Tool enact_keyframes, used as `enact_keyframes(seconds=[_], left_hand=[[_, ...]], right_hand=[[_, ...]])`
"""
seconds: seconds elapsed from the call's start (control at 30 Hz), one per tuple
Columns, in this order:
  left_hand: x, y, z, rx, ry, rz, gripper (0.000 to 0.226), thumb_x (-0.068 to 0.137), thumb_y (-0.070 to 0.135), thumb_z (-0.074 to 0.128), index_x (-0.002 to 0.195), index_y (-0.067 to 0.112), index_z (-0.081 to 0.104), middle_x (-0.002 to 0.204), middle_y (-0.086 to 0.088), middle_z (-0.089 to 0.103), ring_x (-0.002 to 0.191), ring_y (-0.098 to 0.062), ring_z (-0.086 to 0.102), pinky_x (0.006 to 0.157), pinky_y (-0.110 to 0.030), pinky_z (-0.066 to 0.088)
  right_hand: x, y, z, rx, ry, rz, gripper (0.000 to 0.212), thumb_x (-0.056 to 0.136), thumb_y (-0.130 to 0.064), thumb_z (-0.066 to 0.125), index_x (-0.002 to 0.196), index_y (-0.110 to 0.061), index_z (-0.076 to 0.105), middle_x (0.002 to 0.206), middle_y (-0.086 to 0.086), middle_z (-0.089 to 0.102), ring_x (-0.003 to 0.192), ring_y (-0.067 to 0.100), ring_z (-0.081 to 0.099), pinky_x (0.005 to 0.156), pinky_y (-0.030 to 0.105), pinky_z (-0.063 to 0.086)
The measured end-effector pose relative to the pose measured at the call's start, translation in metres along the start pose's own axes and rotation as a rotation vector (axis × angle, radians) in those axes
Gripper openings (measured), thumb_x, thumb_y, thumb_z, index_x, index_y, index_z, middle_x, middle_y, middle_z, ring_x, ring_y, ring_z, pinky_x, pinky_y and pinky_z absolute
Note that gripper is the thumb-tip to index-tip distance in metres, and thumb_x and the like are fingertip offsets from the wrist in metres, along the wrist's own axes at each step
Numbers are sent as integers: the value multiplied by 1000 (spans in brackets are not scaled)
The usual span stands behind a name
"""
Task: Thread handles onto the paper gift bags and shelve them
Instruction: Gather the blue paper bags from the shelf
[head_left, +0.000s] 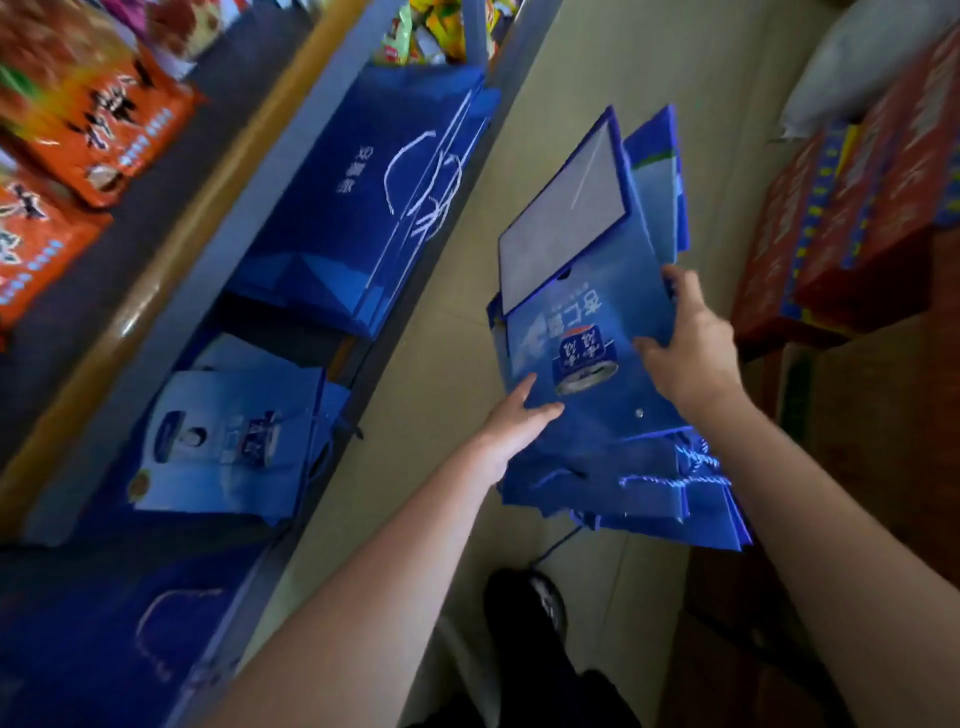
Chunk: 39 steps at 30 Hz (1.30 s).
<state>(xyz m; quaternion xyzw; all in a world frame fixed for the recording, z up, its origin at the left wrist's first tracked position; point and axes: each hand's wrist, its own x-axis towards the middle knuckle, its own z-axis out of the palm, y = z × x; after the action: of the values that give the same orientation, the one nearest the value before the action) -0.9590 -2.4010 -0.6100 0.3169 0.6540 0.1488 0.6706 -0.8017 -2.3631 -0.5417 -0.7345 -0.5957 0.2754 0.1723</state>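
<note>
Both hands on flat blue gift bags (592, 364) over floor: left hand (511, 431) fingers straight under edge, right hand (691, 353) gripping top. Chinese print, can graphic, blurred. More bags on shelf (363, 208) left; red cartons (841, 228) right.

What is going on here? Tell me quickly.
A person stands by a low shelf, holding a stack of flat blue gift bags over the floor. The left hand supports the stack's near left edge, and the right hand grips its right side. Rope handles show at the stack's near end. More blue bags already lie on the shelf, some with white handles. The held stack is not yet shelved.
</note>
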Motion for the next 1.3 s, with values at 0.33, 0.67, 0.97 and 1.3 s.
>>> enact_keyframes(seconds=[0.33, 0.67, 0.97, 1.3], left_hand=[[-81, 93, 5, 88, 63, -22, 67, 90, 43, 56, 146, 37, 20, 151, 1, 28, 136, -19, 33, 105, -35, 32], [-143, 348, 76, 336, 4, 233, 67, 91, 35, 57, 147, 26, 22, 151, -4, 30, 134, -18, 35, 103, -27, 30], [-182, 537, 232, 731, 86, 873, 77, 71, 59, 40, 141, 28, 38, 151, -10, 28, 139, -28, 24, 111, -47, 24], [-155, 582, 415, 751, -467, 746, 53, 97, 32, 46, 146, 24, 28, 157, 0, 13, 143, -15, 16, 113, -28, 20]], right_hand=[[2, -52, -127, 126, 10, 98, 59, 86, -2, 58, 137, -18, 34, 122, 16, 59, 107, 41, 54, 88, 39, 43], [36, -107, -371, 305, 400, 265, 61, 84, 0, 55, 138, -19, 33, 97, 4, 55, 82, 27, 53, 72, 31, 40], [58, -36, -558, 738, 1028, 443, 59, 81, -3, 57, 134, -22, 36, 102, -17, 50, 89, 14, 53, 80, 20, 42], [111, 111, -646, 1182, 1140, 835, 64, 89, -12, 58, 144, -10, 25, 141, 8, 40, 125, 22, 46, 99, 28, 38]])
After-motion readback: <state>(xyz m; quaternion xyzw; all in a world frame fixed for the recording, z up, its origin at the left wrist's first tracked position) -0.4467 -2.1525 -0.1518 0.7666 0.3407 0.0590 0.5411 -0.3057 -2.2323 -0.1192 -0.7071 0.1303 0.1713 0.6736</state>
